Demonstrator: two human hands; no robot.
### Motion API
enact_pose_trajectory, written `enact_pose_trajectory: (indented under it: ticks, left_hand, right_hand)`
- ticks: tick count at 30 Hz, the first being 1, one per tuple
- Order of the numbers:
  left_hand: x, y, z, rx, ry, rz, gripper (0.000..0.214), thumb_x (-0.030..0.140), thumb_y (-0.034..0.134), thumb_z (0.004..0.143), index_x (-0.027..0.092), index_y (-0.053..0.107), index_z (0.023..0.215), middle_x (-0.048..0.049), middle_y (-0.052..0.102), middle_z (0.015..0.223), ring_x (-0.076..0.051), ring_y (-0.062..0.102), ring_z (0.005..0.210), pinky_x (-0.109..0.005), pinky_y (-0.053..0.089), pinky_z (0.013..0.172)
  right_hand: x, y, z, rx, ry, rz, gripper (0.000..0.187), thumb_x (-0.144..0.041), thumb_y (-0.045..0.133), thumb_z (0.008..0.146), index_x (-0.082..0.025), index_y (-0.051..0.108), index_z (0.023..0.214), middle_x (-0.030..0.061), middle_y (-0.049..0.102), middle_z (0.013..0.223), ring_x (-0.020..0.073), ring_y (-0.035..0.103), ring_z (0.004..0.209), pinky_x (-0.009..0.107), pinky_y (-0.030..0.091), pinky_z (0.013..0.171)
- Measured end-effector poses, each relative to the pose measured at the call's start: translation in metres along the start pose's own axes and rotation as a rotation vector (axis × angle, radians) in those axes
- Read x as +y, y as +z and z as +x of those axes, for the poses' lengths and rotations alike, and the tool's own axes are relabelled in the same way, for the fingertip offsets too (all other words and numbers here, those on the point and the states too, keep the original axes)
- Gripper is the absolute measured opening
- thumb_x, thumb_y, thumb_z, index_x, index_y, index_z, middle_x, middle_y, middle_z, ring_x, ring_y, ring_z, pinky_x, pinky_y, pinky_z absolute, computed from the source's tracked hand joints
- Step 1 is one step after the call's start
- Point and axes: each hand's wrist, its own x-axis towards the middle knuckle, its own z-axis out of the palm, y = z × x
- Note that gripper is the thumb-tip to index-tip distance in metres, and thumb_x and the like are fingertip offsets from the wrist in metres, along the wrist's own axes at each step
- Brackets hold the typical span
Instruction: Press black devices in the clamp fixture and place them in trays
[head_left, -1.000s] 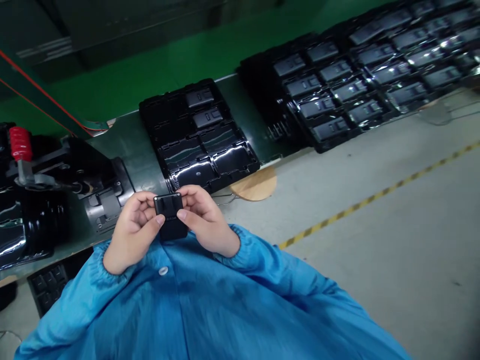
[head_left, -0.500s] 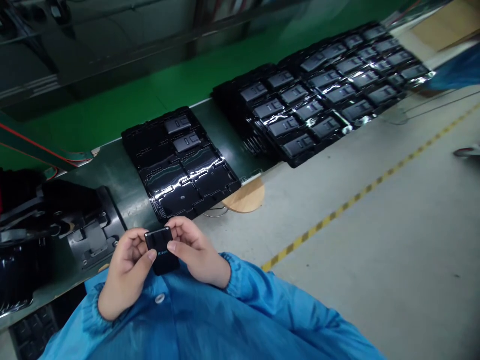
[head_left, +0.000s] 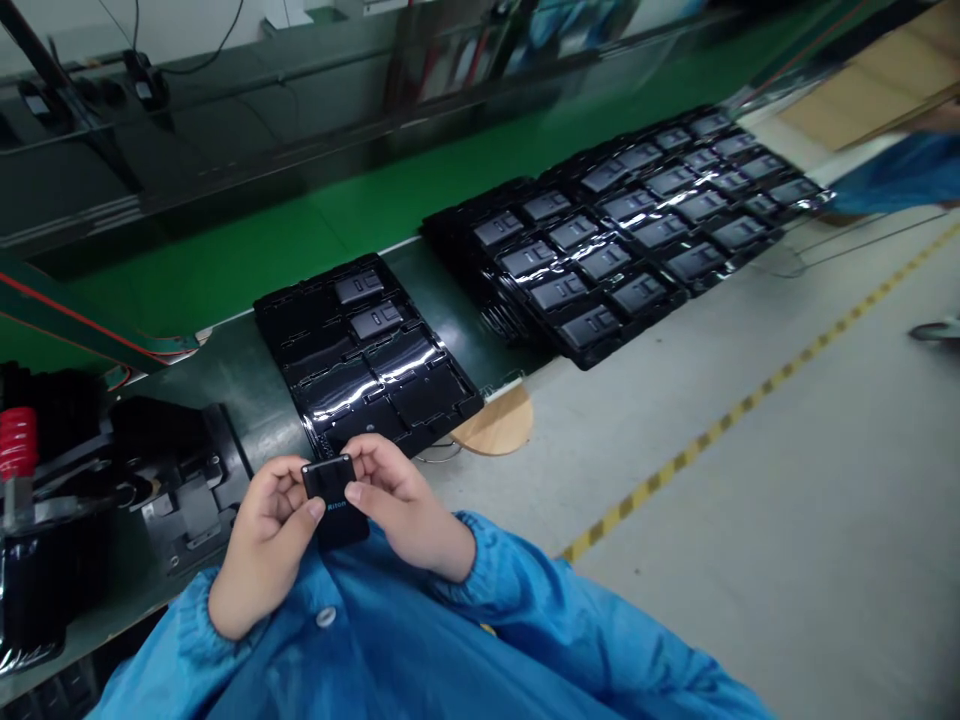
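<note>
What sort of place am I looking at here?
Probably a factory assembly line: black moulded trays holding rows of similar dark units sit along a green workbench, a red-handled clamp is at the picture's left, and yellow-and-black tape marks the floor.

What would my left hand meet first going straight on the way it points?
The black device your left hand holds; beyond, probably the nearest black tray, though depth is unclear.

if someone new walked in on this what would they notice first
Probably the small black device held between the left hand and right hand, low and left of centre. The red handle at the left edge stands out too, as does the yellow-and-dark tape running diagonally across the floor at right.
</note>
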Motion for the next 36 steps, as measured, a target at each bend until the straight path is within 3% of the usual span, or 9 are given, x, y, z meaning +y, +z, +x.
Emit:
enact_pose_trajectory:
  ticks: [6, 9, 11, 14, 18, 21, 26, 30, 36]
  left_hand:
    - [0.016, 0.0, 0.017, -0.036, 0.013, 0.006, 0.038, 0.04, 0.08, 0.094, 0.026, 0.063, 0.125, -0.0064, 0.07, 0.11, -0.017, 0.068, 0.089, -0.029, 0.058, 0.08]
    - [0.021, 0.0, 0.019, -0.007, 0.013, 0.007, 0.057, 0.041, 0.082, 0.092, 0.031, 0.055, 0.141, -0.0094, 0.066, 0.13, -0.019, 0.071, 0.095, -0.031, 0.061, 0.082]
    - [0.017, -0.002, 0.014, 0.057, 0.024, 0.015, 0.066, 0.042, 0.082, 0.091, 0.035, 0.049, 0.147, -0.0098, 0.062, 0.137, -0.02, 0.073, 0.101, -0.033, 0.062, 0.085]
    - [0.004, -0.011, 0.0, 0.134, 0.008, 0.029, 0.065, 0.045, 0.083, 0.09, 0.035, 0.051, 0.146, -0.0098, 0.061, 0.135, -0.022, 0.074, 0.105, -0.034, 0.063, 0.088]
    - [-0.014, -0.038, -0.021, 0.207, -0.069, 0.095, 0.06, 0.05, 0.085, 0.087, 0.03, 0.062, 0.139, -0.0117, 0.068, 0.13, -0.025, 0.077, 0.102, -0.039, 0.066, 0.091]
    - [-0.023, -0.061, -0.035, 0.266, -0.102, 0.177, 0.053, 0.05, 0.087, 0.083, 0.034, 0.071, 0.13, -0.0109, 0.073, 0.126, -0.032, 0.078, 0.105, -0.05, 0.066, 0.096]
    - [-0.028, -0.076, -0.049, 0.38, -0.063, 0.246, 0.038, 0.056, 0.086, 0.079, 0.049, 0.078, 0.116, -0.0064, 0.079, 0.114, -0.038, 0.078, 0.104, -0.057, 0.064, 0.099]
    - [-0.025, -0.075, -0.052, 0.393, -0.059, 0.261, 0.034, 0.058, 0.082, 0.082, 0.046, 0.079, 0.114, -0.0075, 0.079, 0.107, -0.039, 0.078, 0.103, -0.058, 0.063, 0.099]
    - [-0.022, -0.083, -0.049, 0.291, -0.201, 0.307, 0.048, 0.066, 0.084, 0.076, 0.035, 0.079, 0.112, -0.0078, 0.08, 0.108, -0.037, 0.077, 0.107, -0.047, 0.066, 0.096]
  right_hand:
    - [-0.037, -0.012, 0.034, -0.212, 0.004, -0.216, 0.034, -0.027, 0.071, 0.096, -0.025, 0.061, 0.128, 0.0001, 0.065, 0.097, 0.0137, 0.058, 0.083, 0.029, 0.048, 0.076]
    - [-0.057, -0.015, 0.06, -0.299, 0.022, -0.309, 0.028, -0.021, 0.069, 0.092, -0.022, 0.063, 0.119, -0.0018, 0.067, 0.091, 0.0106, 0.057, 0.072, 0.023, 0.045, 0.064]
    - [-0.067, -0.016, 0.082, -0.23, 0.051, -0.362, 0.027, -0.018, 0.066, 0.089, -0.022, 0.062, 0.115, -0.0068, 0.062, 0.076, 0.0076, 0.048, 0.055, 0.02, 0.036, 0.05]
    - [-0.076, -0.015, 0.124, 0.008, 0.094, -0.427, 0.023, -0.016, 0.062, 0.09, -0.023, 0.057, 0.111, -0.0119, 0.05, 0.06, 0.0075, 0.039, 0.043, 0.019, 0.024, 0.04]
    - [-0.081, -0.017, 0.187, 0.309, 0.089, -0.548, 0.017, -0.014, 0.06, 0.094, -0.023, 0.051, 0.105, -0.0113, 0.048, 0.058, 0.0103, 0.044, 0.042, 0.021, 0.03, 0.041]
    - [-0.079, -0.02, 0.224, 0.429, 0.084, -0.611, 0.017, -0.014, 0.06, 0.096, -0.024, 0.047, 0.103, -0.0109, 0.047, 0.06, 0.0104, 0.044, 0.042, 0.022, 0.032, 0.042]
    - [-0.066, -0.024, 0.257, 0.525, 0.085, -0.7, 0.02, -0.02, 0.064, 0.098, -0.023, 0.045, 0.104, -0.0068, 0.056, 0.067, 0.0099, 0.05, 0.043, 0.021, 0.037, 0.043]
    - [-0.056, -0.028, 0.265, 0.549, 0.097, -0.779, 0.022, -0.024, 0.067, 0.098, -0.021, 0.046, 0.107, -0.0038, 0.062, 0.071, 0.0108, 0.057, 0.045, 0.021, 0.041, 0.046]
    - [-0.066, -0.036, 0.264, 0.487, 0.074, -0.931, 0.018, -0.023, 0.074, 0.091, -0.019, 0.058, 0.084, -0.0041, 0.058, 0.054, 0.0124, 0.059, 0.043, 0.022, 0.047, 0.056]
